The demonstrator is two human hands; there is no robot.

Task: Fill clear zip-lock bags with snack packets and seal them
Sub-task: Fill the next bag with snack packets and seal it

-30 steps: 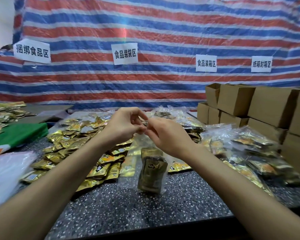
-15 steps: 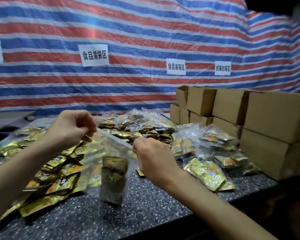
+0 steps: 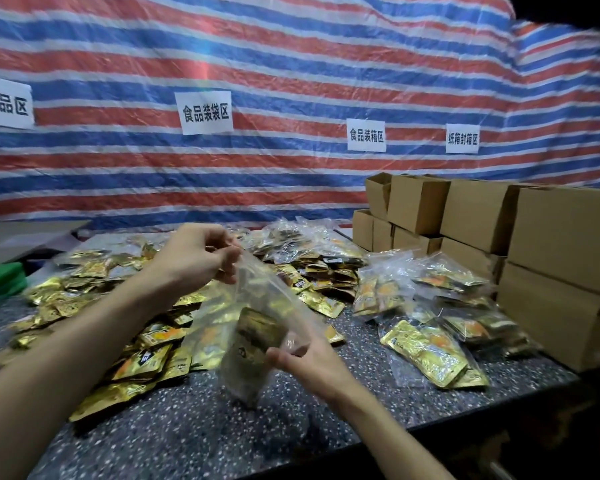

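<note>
Left hand (image 3: 194, 258) pinches the top corner of the clear zip-lock bag (image 3: 257, 327), right hand (image 3: 305, 358) grips its lower side, so it's held tilted above the speckled tabletop (image 3: 194, 431) near the front edge. Gold snack packets (image 3: 257, 332) sit inside. Loose packets (image 3: 94, 306) are piled toward the left edge.

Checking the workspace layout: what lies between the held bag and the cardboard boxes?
Head view: filled zip-lock bags piled on the table.

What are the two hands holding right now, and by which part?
Both hold one clear zip-lock bag of snack packets: left hand pinches its top edge, right hand grips its lower right side.
</note>
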